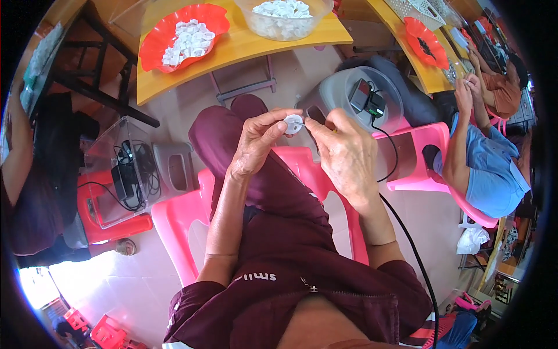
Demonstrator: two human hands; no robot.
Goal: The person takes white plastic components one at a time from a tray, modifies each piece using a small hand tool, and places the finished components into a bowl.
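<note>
Above my knees my left hand (258, 139) pinches a small round white plastic part (293, 124) between thumb and fingers. My right hand (344, 152) is closed around a thin tool (303, 123), whose narrow tip reaches the face of the white part. Most of the tool is hidden in my fist, though a bit of yellow shows between the fingers, so its exact kind is unclear. Beyond my hands, a red wavy-rimmed bowl (152, 51) with many small white pieces (190, 42) stands on the yellow table (244, 57), beside a clear bowl (261, 29) of similar pieces.
On the right, a clear tub (390, 87) holds black adapters (366, 98), and a black cable (407, 224) runs past my right arm. Pink chairs (168, 221) and a clear box (110, 198) stand around. A person in blue (491, 168) sits at right near another red bowl (427, 43).
</note>
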